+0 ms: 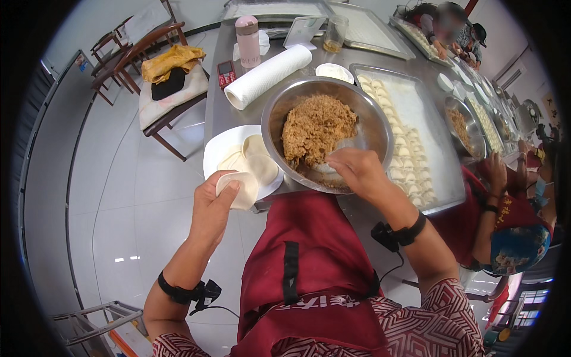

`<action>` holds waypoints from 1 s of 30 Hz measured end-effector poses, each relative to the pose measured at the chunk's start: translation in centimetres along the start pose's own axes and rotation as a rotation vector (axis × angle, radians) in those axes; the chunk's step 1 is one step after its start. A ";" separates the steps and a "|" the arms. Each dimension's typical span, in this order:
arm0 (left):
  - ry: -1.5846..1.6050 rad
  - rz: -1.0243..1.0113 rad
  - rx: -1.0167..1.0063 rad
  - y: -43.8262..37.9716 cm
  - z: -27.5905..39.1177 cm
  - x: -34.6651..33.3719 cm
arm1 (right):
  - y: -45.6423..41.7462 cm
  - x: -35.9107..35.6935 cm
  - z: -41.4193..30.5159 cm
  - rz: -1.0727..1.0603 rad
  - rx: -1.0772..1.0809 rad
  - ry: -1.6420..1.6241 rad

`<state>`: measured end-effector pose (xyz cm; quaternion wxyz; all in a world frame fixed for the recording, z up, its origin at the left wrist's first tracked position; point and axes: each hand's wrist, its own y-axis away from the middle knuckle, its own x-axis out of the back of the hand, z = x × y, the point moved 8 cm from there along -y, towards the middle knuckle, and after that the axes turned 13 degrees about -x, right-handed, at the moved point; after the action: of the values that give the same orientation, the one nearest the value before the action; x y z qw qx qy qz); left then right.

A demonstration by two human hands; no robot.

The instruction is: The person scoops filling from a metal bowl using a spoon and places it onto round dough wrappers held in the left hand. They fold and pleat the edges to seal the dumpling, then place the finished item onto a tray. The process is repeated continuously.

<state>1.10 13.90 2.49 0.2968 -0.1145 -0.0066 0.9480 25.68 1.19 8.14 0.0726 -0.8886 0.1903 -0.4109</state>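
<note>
My left hand (213, 201) pinches a round dumpling wrapper (241, 191) between thumb and fingers, just in front of a white plate (213, 142). More flat wrappers (263, 165) lie overlapped on that plate. A large steel bowl (377, 118) holds a mound of brown minced filling (317, 127), heaped toward its left side. Over the bowl's near right part is my right hand (359, 172), fingers curled at the filling's lower edge. Whether it grips a small tool there cannot be made out. Right of the bowl, a metal tray (428, 105) carries rows of folded dumplings (403, 151).
Behind the bowl lie a paper towel roll (270, 76), a red phone (226, 74) and a small white dish (334, 72). A pink bottle (248, 42) and a plastic cup (335, 35) stand farther back. A chair (174, 100) is at left; a co-worker's arm (493, 187) is at right.
</note>
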 end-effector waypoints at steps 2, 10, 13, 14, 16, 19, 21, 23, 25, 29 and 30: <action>0.027 -0.002 0.016 0.2 -0.2 -0.1 | -0.1 -0.1 0.3 -0.023 -0.060 -0.031; 0.119 0.017 0.107 0.2 -0.4 -1.0 | -0.4 -1.2 3.2 -0.067 -0.440 -0.411; 0.133 0.056 0.127 -0.3 -0.2 -0.9 | -1.2 -0.7 4.0 -0.105 -0.618 -0.695; 0.137 0.072 0.130 -0.6 -0.1 -0.9 | -1.3 -0.7 4.6 -0.112 -0.665 -0.767; 0.115 0.059 0.123 -1.3 0.4 -1.2 | -1.4 -0.7 5.8 -0.120 -0.755 -0.910; 0.097 0.030 0.117 -2.6 0.7 -1.9 | -1.5 -0.6 6.5 -0.155 -0.872 -1.095; 0.134 0.029 0.117 -3.6 1.0 -2.7 | -1.4 -0.2 6.9 -0.159 -0.888 -1.173; 0.218 0.048 0.119 -4.5 1.5 -4.2 | -1.3 0.5 7.2 -0.122 -0.901 -1.239; 0.301 0.053 0.190 -5.0 0.8 -5.4 | -1.2 1.6 7.0 -0.076 -0.900 -1.296; 0.481 0.162 0.293 -5.0 0.4 -8.9 | -0.9 4.1 4.9 0.020 -0.741 -1.309; 0.518 0.089 0.296 -5.0 0.0 -9.7 | -0.7 4.5 4.1 0.035 -0.635 -1.260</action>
<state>11.65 12.53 4.96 0.2602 -0.3083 0.2125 0.8900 31.65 -0.06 8.87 -0.0873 -0.9323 0.2372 0.2585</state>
